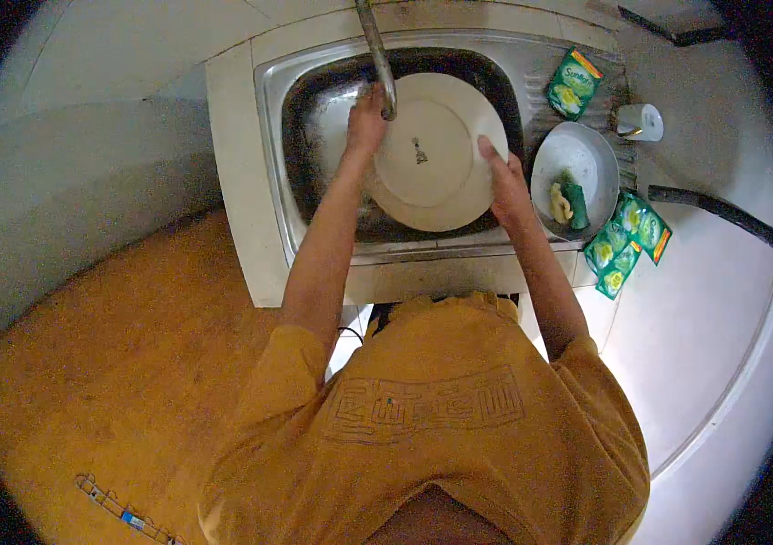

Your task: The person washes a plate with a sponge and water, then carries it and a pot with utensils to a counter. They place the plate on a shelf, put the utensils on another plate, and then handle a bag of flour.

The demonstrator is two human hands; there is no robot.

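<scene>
Plate (436,154) held over sink (314,136) under tap (379,54); left hand (366,123) and right hand (506,186) each clamped on its rim. No water flow seen; rinsing judged unfinished.

Between our hands the plate (432,154) looks smooth, matt ceramic. Beneath them we see the dull metal sink (314,118); right of our right hand (506,186), glossy plastic sachets (627,241).

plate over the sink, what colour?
Cream plate with a small dark centre mark; head view.
</scene>
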